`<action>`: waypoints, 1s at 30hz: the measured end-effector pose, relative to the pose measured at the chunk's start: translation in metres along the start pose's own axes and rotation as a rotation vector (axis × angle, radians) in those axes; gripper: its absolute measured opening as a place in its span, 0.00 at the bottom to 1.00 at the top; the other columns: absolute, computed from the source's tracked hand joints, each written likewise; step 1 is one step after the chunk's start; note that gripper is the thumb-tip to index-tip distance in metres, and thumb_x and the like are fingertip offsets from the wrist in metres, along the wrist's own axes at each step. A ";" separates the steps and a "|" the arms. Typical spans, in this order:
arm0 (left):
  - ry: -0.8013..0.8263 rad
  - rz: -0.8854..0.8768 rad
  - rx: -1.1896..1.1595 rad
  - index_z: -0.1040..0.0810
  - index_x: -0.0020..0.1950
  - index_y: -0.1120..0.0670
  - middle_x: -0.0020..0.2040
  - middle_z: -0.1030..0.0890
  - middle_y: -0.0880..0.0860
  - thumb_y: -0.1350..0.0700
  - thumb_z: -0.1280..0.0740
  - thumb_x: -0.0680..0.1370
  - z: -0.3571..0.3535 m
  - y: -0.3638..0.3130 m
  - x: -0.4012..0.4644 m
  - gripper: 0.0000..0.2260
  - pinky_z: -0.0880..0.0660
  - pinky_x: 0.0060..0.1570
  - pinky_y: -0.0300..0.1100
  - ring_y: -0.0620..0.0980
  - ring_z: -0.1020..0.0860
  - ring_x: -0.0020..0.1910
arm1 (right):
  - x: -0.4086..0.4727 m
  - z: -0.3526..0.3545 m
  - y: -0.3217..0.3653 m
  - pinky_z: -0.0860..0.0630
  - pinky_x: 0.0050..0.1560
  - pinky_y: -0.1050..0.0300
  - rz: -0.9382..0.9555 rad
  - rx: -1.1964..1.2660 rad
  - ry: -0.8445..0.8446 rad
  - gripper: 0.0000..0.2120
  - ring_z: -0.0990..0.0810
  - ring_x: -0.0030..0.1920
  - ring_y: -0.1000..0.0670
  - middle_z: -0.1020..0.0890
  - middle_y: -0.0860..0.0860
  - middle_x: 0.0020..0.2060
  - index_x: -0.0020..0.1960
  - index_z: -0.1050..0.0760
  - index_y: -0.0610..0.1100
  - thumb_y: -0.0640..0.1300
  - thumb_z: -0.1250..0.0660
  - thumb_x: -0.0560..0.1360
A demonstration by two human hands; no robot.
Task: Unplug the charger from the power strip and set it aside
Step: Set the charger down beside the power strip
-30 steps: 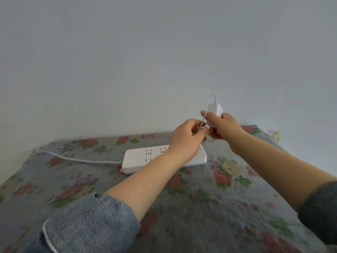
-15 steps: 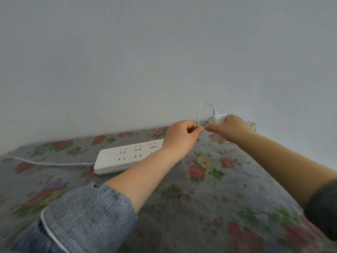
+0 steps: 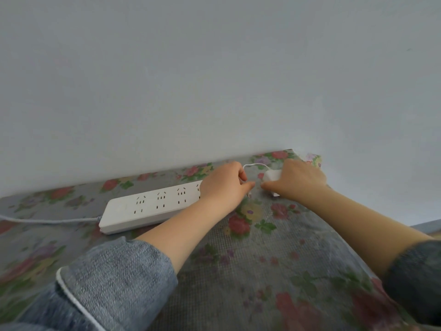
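Observation:
The white power strip point(image 3: 148, 206) lies on the flowered tablecloth point(image 3: 257, 254), its sockets bare, its right end hidden behind my left hand point(image 3: 224, 187). The small white charger point(image 3: 272, 176) rests low on the cloth to the right of the strip, under the fingers of my right hand point(image 3: 298, 180). A thin white cable point(image 3: 255, 165) arcs from the charger to my left hand, which pinches its end, a small plug tip showing below the fingers.
A grey wall stands right behind the table. The power strip's own white cord point(image 3: 47, 220) runs off to the left edge. The table's right corner point(image 3: 315, 160) lies just past my right hand.
Both hands have come down from the air and moved right of the strip. The charger, held up a second ago, now sits at the cloth.

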State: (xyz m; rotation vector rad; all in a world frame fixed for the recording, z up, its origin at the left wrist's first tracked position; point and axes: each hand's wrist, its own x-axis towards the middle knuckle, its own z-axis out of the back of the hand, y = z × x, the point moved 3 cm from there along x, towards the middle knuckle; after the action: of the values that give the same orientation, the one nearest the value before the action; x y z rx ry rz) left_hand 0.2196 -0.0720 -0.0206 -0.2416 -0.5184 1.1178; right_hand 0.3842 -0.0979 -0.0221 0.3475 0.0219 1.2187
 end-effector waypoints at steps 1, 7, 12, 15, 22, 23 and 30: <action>-0.002 -0.017 0.024 0.26 0.43 0.48 0.40 0.20 0.46 0.44 0.32 0.73 -0.001 -0.001 0.000 0.09 0.29 0.35 0.43 0.47 0.22 0.41 | 0.000 -0.001 0.001 0.36 0.27 0.59 0.004 -0.004 -0.004 0.20 0.26 0.30 0.48 0.25 0.49 0.29 0.34 0.30 0.42 0.60 0.34 0.65; 0.034 -0.092 0.120 0.28 0.44 0.47 0.42 0.21 0.46 0.45 0.34 0.75 -0.006 -0.004 0.002 0.08 0.36 0.31 0.42 0.48 0.24 0.42 | 0.003 -0.011 0.004 0.35 0.28 0.59 0.011 -0.053 -0.025 0.23 0.26 0.34 0.47 0.26 0.49 0.31 0.36 0.32 0.42 0.63 0.35 0.64; 0.022 -0.144 0.194 0.28 0.46 0.49 0.43 0.20 0.47 0.45 0.35 0.76 -0.008 -0.004 0.001 0.08 0.36 0.33 0.42 0.50 0.24 0.42 | 0.004 -0.016 0.005 0.32 0.33 0.55 -0.004 -0.090 -0.059 0.27 0.27 0.40 0.44 0.26 0.47 0.38 0.44 0.31 0.41 0.66 0.39 0.66; 0.004 -0.190 0.265 0.26 0.49 0.50 0.43 0.20 0.48 0.45 0.35 0.76 -0.009 -0.004 0.001 0.09 0.36 0.33 0.42 0.51 0.23 0.42 | 0.005 -0.015 0.006 0.32 0.36 0.54 -0.011 -0.110 -0.068 0.32 0.26 0.44 0.43 0.25 0.46 0.42 0.51 0.29 0.40 0.69 0.41 0.67; 0.003 -0.243 0.343 0.25 0.52 0.51 0.43 0.18 0.49 0.46 0.36 0.76 -0.007 -0.004 0.001 0.11 0.34 0.34 0.43 0.53 0.21 0.43 | 0.002 -0.014 0.009 0.30 0.46 0.49 -0.017 -0.112 -0.065 0.41 0.29 0.60 0.40 0.26 0.41 0.59 0.62 0.34 0.38 0.71 0.42 0.67; 0.005 -0.242 0.340 0.25 0.52 0.51 0.43 0.18 0.49 0.46 0.36 0.76 -0.006 -0.005 0.001 0.11 0.33 0.35 0.43 0.53 0.21 0.43 | 0.002 -0.013 0.011 0.29 0.47 0.48 -0.010 -0.107 -0.072 0.41 0.29 0.61 0.40 0.26 0.41 0.59 0.63 0.34 0.38 0.71 0.42 0.67; -0.004 -0.251 0.324 0.25 0.52 0.51 0.46 0.18 0.49 0.46 0.37 0.77 0.004 -0.004 -0.003 0.11 0.33 0.36 0.43 0.53 0.21 0.45 | -0.001 -0.002 0.027 0.28 0.49 0.47 0.062 -0.063 -0.087 0.39 0.30 0.62 0.40 0.27 0.41 0.61 0.62 0.34 0.39 0.70 0.40 0.67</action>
State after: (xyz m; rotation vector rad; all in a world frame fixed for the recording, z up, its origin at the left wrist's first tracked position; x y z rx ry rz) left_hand 0.2196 -0.0771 -0.0162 0.1061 -0.3529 0.9405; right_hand 0.3590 -0.0900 -0.0164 0.3476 -0.1030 1.2614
